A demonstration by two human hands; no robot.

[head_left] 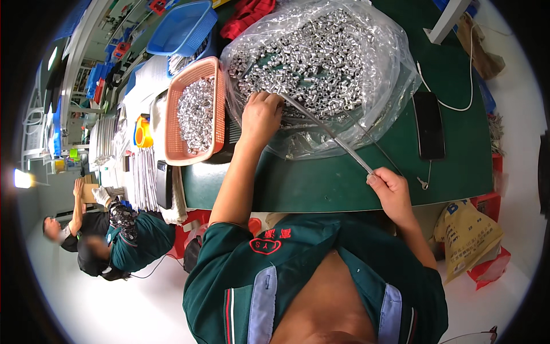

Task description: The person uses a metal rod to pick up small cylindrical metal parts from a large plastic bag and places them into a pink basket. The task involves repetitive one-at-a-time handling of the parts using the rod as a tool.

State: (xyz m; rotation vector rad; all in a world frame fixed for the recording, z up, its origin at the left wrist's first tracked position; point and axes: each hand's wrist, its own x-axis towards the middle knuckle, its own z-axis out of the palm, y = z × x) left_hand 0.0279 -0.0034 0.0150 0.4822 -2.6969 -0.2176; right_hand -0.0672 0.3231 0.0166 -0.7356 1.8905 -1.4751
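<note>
My right hand point(391, 194) pinches the near end of a thin silver metal rod point(326, 131) between thumb and fingers. The rod slants up and leftward over a clear plastic bag point(395, 63), which is spread open. Inside the bag lie a great many small silver metal sleeves point(338, 69). My left hand point(262, 119) is closed at the bag's near left part, back of the hand up, by the rod's far end. Its fingertips are hidden, so what they hold cannot be made out. To its left stands a salmon-pink basket point(219, 109) of small shiny metal pieces point(197, 114).
On the green table point(344, 192) a black phone point(428, 126), a white cable point(465, 106) and a thin dark rod point(381, 149) lie at right. Blue baskets point(182, 28) and red cloth point(246, 17) are behind. Two people work at left. A yellow sack point(470, 238) stands below right.
</note>
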